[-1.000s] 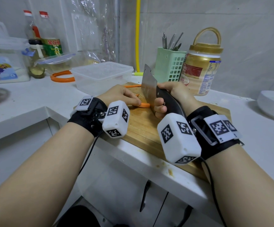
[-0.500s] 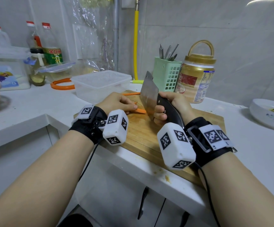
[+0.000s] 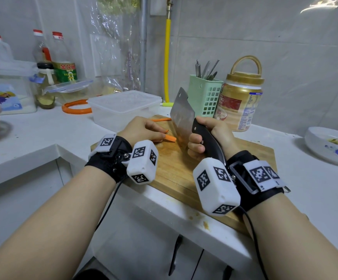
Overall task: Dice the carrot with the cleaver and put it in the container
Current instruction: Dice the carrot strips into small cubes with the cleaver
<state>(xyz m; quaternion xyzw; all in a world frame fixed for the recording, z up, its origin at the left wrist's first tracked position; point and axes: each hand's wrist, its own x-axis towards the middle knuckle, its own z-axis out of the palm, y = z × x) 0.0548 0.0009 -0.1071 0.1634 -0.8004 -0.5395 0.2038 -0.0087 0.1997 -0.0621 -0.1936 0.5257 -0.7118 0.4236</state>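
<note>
The carrot (image 3: pixel 170 138) is an orange strip lying flat on the board (image 3: pixel 176 170), toward its far left corner, mostly hidden under the left hand (image 3: pixel 144 130), its cut end poking out just beside the blade; a second thin strip (image 3: pixel 161 119) lies along the board's far edge; the cleaver (image 3: pixel 182 116) has a broad steel blade and black handle, gripped in the right hand (image 3: pixel 208 138), blade upright with the edge down near the board, tip tilted away; the container (image 3: pixel 123 110) is a clear plastic box, open, standing off the board's far left corner.
</note>
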